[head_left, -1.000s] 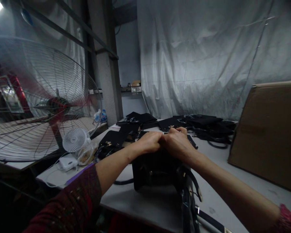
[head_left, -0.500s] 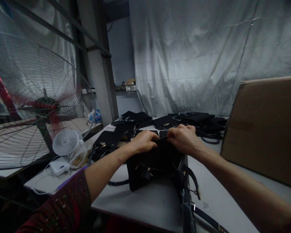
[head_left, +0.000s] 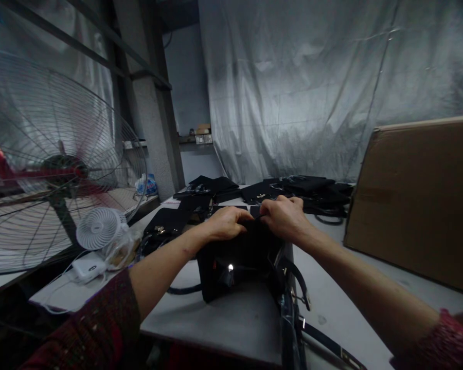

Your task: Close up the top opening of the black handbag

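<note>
Your left hand [head_left: 227, 223] and right hand [head_left: 283, 218], both closed in a pinch on the top edge of the black bag [head_left: 239, 267], sit close together, which holds the soft bag upright on the bench [head_left: 231, 321], its strap [head_left: 299, 281] trailing toward you.

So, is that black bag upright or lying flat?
Upright: the black bag stands on the table, left hand and right hand gripping its top edge.

The left hand [head_left: 226, 223] and right hand [head_left: 283, 218] are clenched close together, knuckles up.
</note>
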Action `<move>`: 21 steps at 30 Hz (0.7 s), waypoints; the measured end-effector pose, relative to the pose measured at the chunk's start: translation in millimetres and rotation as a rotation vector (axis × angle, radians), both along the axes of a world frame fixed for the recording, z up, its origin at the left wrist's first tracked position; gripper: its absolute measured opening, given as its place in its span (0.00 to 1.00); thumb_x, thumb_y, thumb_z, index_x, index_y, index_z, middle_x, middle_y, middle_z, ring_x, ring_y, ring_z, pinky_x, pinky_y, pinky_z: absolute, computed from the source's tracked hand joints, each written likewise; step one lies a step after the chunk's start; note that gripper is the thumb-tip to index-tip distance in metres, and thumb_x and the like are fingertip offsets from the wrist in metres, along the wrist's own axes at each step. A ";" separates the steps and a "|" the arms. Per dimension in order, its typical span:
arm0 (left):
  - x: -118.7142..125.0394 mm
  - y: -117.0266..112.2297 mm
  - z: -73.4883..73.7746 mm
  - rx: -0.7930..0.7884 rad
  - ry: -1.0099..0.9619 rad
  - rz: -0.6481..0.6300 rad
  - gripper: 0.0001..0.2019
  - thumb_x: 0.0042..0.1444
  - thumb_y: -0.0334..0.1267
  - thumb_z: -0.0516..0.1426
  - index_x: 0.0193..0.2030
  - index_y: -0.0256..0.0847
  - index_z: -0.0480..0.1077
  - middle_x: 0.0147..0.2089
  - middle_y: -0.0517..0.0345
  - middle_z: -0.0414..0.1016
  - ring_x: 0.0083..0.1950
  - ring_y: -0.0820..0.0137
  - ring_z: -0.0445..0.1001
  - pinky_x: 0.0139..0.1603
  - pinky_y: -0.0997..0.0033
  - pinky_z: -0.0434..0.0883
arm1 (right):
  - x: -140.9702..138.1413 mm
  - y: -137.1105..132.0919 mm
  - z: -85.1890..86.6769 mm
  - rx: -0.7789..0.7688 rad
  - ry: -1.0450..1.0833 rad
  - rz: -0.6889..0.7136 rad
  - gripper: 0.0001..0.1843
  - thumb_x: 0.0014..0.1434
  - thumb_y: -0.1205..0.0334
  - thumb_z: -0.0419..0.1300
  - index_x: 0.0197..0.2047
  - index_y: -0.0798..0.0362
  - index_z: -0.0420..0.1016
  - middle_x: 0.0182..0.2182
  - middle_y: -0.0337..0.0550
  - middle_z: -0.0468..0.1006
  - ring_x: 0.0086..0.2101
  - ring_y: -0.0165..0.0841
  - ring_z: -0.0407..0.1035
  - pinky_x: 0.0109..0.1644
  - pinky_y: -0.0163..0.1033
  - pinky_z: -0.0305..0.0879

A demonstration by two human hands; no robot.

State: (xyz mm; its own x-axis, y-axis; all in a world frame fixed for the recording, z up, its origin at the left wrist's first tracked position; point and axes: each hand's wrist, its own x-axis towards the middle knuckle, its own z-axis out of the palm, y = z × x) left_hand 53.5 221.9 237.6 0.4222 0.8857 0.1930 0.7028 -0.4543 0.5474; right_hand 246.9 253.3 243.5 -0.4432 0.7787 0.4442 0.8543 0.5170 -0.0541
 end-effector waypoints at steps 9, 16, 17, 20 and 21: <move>25.4 26.9 6.5 0.100 0.127 0.070 0.06 0.48 0.35 0.62 0.31 0.39 0.69 0.26 0.65 0.66 0.30 0.72 0.65 0.27 0.72 0.56 | -4.9 8.4 -1.0 0.034 -0.054 0.037 0.07 0.57 0.64 0.58 0.37 0.50 0.78 0.31 0.46 0.78 0.43 0.41 0.65 0.45 0.45 0.43; 16.0 19.7 8.8 0.089 0.129 0.189 0.12 0.47 0.35 0.63 0.27 0.40 0.61 0.24 0.68 0.61 0.27 0.74 0.60 0.26 0.72 0.53 | 9.6 6.9 5.7 0.003 -0.025 0.024 0.08 0.55 0.65 0.59 0.39 0.49 0.76 0.34 0.43 0.78 0.44 0.41 0.67 0.47 0.45 0.45; 15.4 19.6 8.5 0.089 0.123 0.193 0.12 0.47 0.34 0.64 0.28 0.40 0.62 0.24 0.67 0.61 0.27 0.74 0.60 0.26 0.72 0.53 | 9.9 7.4 5.9 0.000 -0.020 0.025 0.08 0.55 0.65 0.59 0.39 0.50 0.75 0.34 0.43 0.78 0.44 0.41 0.67 0.47 0.45 0.46; 15.3 22.8 6.4 0.077 0.108 0.164 0.09 0.48 0.32 0.63 0.36 0.38 0.70 0.27 0.65 0.67 0.30 0.72 0.66 0.28 0.73 0.57 | 8.3 10.2 4.6 0.001 0.000 0.024 0.08 0.55 0.65 0.59 0.39 0.50 0.75 0.34 0.42 0.78 0.44 0.40 0.67 0.48 0.45 0.47; 15.4 24.4 5.7 0.069 0.105 0.140 0.10 0.48 0.31 0.63 0.39 0.39 0.73 0.28 0.64 0.70 0.32 0.71 0.68 0.30 0.74 0.59 | 7.6 11.4 3.8 0.004 0.006 0.024 0.07 0.55 0.65 0.59 0.39 0.50 0.75 0.34 0.42 0.78 0.44 0.40 0.67 0.48 0.45 0.47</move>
